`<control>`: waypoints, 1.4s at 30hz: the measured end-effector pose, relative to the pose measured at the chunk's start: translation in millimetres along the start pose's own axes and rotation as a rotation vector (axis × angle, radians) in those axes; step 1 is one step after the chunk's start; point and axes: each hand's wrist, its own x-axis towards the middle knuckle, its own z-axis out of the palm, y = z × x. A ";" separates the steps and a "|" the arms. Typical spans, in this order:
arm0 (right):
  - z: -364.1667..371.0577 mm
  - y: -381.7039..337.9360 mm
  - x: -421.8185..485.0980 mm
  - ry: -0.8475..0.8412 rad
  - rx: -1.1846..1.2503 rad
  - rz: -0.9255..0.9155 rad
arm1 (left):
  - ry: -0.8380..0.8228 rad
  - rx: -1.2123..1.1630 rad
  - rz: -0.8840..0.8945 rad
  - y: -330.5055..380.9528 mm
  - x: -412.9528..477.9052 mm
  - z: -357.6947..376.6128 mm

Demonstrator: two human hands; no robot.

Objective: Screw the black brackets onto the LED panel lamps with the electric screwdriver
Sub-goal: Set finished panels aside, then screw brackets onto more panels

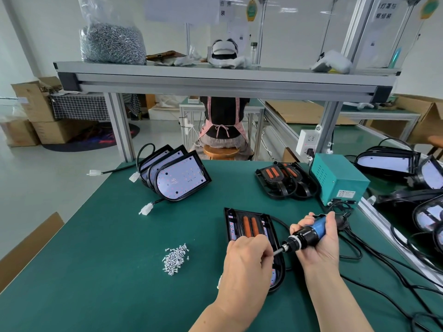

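Head view: right hand [321, 245] wraps the blue barrel of the electric screwdriver [309, 234], and left hand [247, 259] curls its fingers, pinching at the bit tip. Whether a screw sits there is hidden. Beneath them the LED panel lamp [233, 226] lies flat on the bench [119, 259]. It looks light and rigid, likely to skate, so steady it by the black rim. The loose screws [176, 259] are tiny and slippery.

I see a teal power box [340, 179] at the table's [107, 248] right edge, a white socket strip [308, 141] just behind it, cardboard boxes [36, 111] on the floor left, and a wooden stool [221, 152] beyond the far edge.
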 end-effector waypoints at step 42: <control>1.9 1.7 0.5 0.059 -0.002 0.008 | 0.147 0.150 0.199 -11.8 1.4 14.1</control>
